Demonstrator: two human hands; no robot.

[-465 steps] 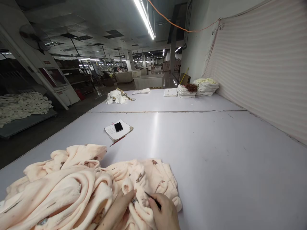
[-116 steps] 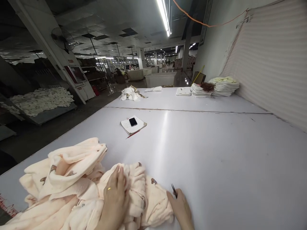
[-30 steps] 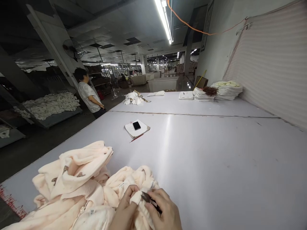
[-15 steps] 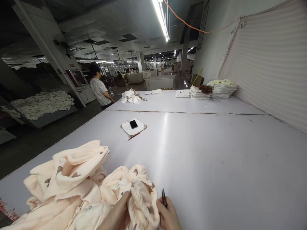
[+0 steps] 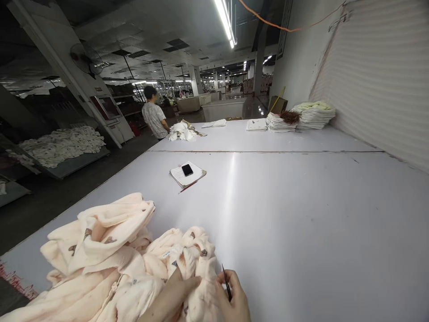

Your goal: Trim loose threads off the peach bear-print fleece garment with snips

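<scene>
A heap of soft cream-pink fleece garments (image 5: 100,268) with small brown printed figures spreads over the lower left of the table. My left hand (image 5: 183,286) is closed on the right part of this heap, its thumb pressed on the cloth and its other fingers buried in the folds. Just right of it, my right hand (image 5: 236,297) holds dark thread snips (image 5: 227,282), blades pointing up and away from me. The thumb side of that hand meets the edge of the fleece. A small white label (image 5: 166,254) shows on the cloth.
On the pale table (image 5: 301,214), a black phone (image 5: 187,170) lies on papers beside a red pen (image 5: 187,187). White cloth stacks (image 5: 315,117) stand at the far right, and a loose white pile (image 5: 182,131) far left. Beyond the left edge stands a person (image 5: 154,117).
My left hand has shifted its hold, with the thumb now showing on the cloth. The snips' blades, apart before, now look together. The person beyond the table appears farther right.
</scene>
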